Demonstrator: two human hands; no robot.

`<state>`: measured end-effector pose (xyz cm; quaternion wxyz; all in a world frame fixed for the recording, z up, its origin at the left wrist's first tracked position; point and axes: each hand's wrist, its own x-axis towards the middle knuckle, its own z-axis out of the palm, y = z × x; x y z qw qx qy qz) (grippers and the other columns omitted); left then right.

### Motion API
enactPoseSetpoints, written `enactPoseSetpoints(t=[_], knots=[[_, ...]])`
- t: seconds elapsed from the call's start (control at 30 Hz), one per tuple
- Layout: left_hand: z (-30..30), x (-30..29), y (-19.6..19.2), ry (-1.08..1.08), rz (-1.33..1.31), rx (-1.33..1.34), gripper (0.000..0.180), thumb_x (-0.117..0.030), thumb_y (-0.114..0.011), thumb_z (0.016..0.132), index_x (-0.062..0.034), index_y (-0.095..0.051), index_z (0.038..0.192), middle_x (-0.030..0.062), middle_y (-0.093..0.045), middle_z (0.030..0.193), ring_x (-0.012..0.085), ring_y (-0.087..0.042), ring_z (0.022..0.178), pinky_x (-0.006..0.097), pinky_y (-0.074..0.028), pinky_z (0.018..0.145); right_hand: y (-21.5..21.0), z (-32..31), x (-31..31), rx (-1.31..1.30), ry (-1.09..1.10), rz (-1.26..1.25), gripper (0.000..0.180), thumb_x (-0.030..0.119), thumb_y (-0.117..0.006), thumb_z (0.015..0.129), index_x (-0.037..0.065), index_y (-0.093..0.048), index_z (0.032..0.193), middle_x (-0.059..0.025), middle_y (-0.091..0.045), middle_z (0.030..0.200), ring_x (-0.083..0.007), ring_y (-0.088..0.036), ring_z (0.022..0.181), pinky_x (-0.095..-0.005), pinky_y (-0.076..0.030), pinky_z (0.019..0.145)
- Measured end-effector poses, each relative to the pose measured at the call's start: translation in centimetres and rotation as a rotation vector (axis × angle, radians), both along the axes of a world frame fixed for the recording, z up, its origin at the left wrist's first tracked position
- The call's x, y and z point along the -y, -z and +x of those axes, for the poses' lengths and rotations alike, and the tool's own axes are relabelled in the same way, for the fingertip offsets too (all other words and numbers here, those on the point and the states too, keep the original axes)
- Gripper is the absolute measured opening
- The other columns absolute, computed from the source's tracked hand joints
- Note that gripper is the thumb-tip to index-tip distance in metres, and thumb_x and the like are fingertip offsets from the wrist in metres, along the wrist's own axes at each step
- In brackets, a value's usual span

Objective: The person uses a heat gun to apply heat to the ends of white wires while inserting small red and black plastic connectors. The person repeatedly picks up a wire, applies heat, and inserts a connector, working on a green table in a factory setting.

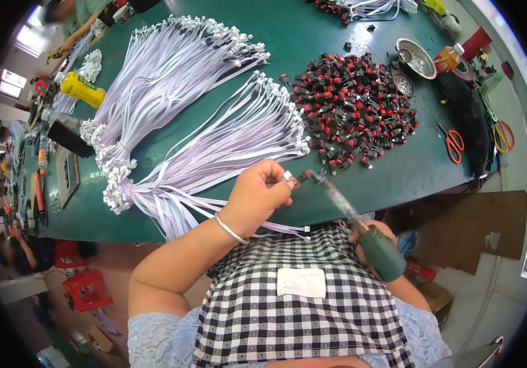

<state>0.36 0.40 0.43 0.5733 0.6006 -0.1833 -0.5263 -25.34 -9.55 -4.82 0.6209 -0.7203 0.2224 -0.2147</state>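
My left hand (pixel 252 197) is pinched above the table's near edge, its thumb and fingers closed on a small white connector (pixel 287 176). Just beyond the fingertips is a small black-and-red part (pixel 304 176), where the tip of a tool also meets it. Wrapped round that tool's thick green handle (pixel 383 253) is my right hand (pixel 379 230), partly hidden behind it. The tool's long pale shaft (pixel 341 201) slants up to the left and is blurred. Flat white cables (pixel 226 142) with white connectors fan out beyond my left hand.
A heap of black-and-red parts (pixel 358 110) lies ahead. A larger cable bundle (pixel 174 70) spreads farther left, near a yellow bottle (pixel 80 89) and a dark phone (pixel 70 137). At right are orange-handled scissors (pixel 454 146) and a metal bowl (pixel 424 60). Another person's arm (pixel 79 37) shows far left.
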Motion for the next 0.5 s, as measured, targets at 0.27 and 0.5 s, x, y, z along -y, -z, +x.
enactPoseSetpoints(t=[0.27, 0.5], knots=[[-0.1, 0.2, 0.3, -0.031, 0.009, 0.028, 0.006, -0.005, -0.057, 0.079, -0.0041, -0.052, 0.079, 0.0040, -0.057, 0.076, 0.0080, -0.051, 0.059, 0.019, -0.038, 0.052, -0.6, -0.1, 0.9, -0.127, -0.096, 1.032, 0.032, 0.026, -0.046, 0.085, -0.002, -0.061, 0.083, -0.0074, -0.059, 0.066, -0.0144, -0.056, 0.056, -0.0223, -0.045, 0.049], [-0.1, 0.2, 0.4, -0.025, 0.018, 0.061, 0.008, -0.007, -0.058, 0.080, -0.0039, -0.051, 0.079, 0.0023, -0.056, 0.074, 0.0064, -0.051, 0.059, 0.018, -0.037, 0.051, 1.3, -1.4, 0.3, -0.339, -0.076, 0.530, 0.018, 0.017, -0.052, 0.082, 0.000, -0.059, 0.087, -0.0080, -0.059, 0.070, -0.0163, -0.058, 0.060, -0.0251, -0.046, 0.053]])
